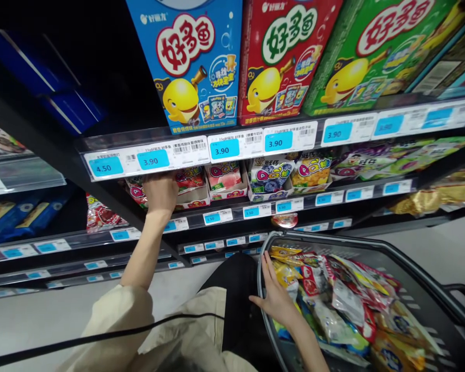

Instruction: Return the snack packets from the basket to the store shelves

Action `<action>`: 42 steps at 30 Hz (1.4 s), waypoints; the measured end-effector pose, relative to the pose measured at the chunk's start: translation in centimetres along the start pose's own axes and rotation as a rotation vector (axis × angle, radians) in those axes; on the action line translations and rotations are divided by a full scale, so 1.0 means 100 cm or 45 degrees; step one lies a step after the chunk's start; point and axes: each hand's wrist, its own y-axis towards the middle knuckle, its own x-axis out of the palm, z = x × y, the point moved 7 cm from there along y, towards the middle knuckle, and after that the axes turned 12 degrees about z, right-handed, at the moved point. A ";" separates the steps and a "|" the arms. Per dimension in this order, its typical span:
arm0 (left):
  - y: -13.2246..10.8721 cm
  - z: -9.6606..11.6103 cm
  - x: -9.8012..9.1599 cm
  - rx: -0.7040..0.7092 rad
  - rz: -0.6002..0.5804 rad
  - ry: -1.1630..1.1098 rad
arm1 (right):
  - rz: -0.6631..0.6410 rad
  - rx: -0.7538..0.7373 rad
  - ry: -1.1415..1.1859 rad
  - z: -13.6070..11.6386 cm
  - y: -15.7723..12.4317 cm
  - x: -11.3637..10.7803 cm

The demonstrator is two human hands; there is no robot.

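Note:
My left hand [160, 194] reaches up into the second shelf, just under the price-label rail [151, 159]. Its fingers are hidden behind that rail, at a display box of red candy packets [189, 178]. My right hand [275, 295] lies open with fingers spread. It rests on the snack packets [344, 305] at the left inner edge of a dark shopping basket [372, 247], with the thumb toward the rim. The basket is heaped with several colourful packets.
A blue box [194, 62], a red box [282, 57] and a green box [372, 51] of fish-shaped snacks stand on the top shelf. Pink [223, 175], purple [271, 175] and yellow [313, 170] candy packets sit right of my left hand. A black cable [139, 328] crosses my lap.

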 end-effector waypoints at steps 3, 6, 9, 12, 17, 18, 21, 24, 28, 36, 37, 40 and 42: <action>0.006 0.001 0.007 -0.019 0.017 -0.106 | -0.001 -0.010 -0.008 -0.002 0.000 -0.001; 0.009 0.009 0.011 0.004 0.019 -0.168 | -0.003 -0.021 -0.014 -0.002 0.000 -0.001; 0.009 0.019 0.010 0.023 -0.003 -0.145 | 0.006 -0.030 -0.020 -0.001 0.001 -0.001; 0.004 0.028 0.009 -0.006 -0.163 -0.021 | 0.012 -0.043 -0.022 -0.001 0.000 -0.001; -0.006 0.046 0.008 0.114 -0.454 0.051 | -0.018 -0.039 -0.046 -0.002 -0.001 -0.002; -0.006 0.048 0.008 0.136 -0.468 0.044 | -0.024 -0.038 -0.052 -0.002 -0.001 -0.002; -0.005 0.052 0.009 0.199 -0.499 -0.010 | -0.030 -0.034 -0.063 -0.003 -0.001 -0.002; -0.007 0.053 0.012 0.256 -0.513 -0.044 | -0.039 -0.026 -0.083 -0.004 -0.001 -0.002; -0.010 0.052 0.014 0.293 -0.514 -0.029 | -0.047 -0.041 -0.097 -0.006 -0.003 -0.002; -0.011 0.053 0.017 0.350 -0.516 -0.018 | -0.047 -0.060 -0.110 -0.006 -0.003 -0.003; -0.011 0.053 0.018 0.339 -0.518 -0.027 | -0.043 -0.063 -0.115 -0.005 -0.003 -0.003; -0.007 0.045 0.014 0.201 -0.416 -0.069 | -0.035 -0.065 -0.127 -0.004 -0.003 -0.003; -0.005 0.038 0.002 0.070 -0.205 -0.107 | -0.039 -0.063 -0.128 -0.003 -0.003 -0.003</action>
